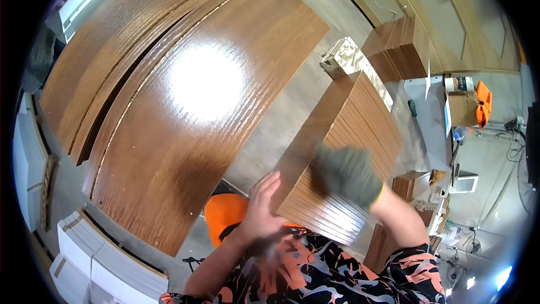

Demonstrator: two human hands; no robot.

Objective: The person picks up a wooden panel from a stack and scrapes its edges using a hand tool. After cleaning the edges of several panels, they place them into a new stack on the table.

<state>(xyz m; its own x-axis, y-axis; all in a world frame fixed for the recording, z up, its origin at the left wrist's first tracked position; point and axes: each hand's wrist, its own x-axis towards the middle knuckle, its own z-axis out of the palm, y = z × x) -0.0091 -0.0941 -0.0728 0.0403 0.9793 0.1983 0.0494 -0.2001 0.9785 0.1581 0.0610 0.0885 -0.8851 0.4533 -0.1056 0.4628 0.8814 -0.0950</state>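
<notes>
A stack of narrow brown wood-grain boards [360, 115] lies in front of me, their edges side by side. My left hand [262, 205] is bare, its fingers stretched out against the near left side of the stack. My right hand [350, 175], in a dark grey work glove, is over the boards' edges and blurred by motion. Its fingers are smeared, so I cannot make out whether it grips anything. Left of the stack, a large glossy brown panel [264, 39] reflects a bright light. Beyond it lies a second brown panel [124, 28], with a dark gap between the two.
Another stack of brown boards [396, 50] stands at the far right, near a wrapped block [357, 59]. A screwdriver [412, 108] lies by a grey surface. Orange cloth [482, 104] sits beside a cardboard box [462, 110]. White panels [101, 259] are stacked at lower left, and an orange seat [224, 214] is beside me.
</notes>
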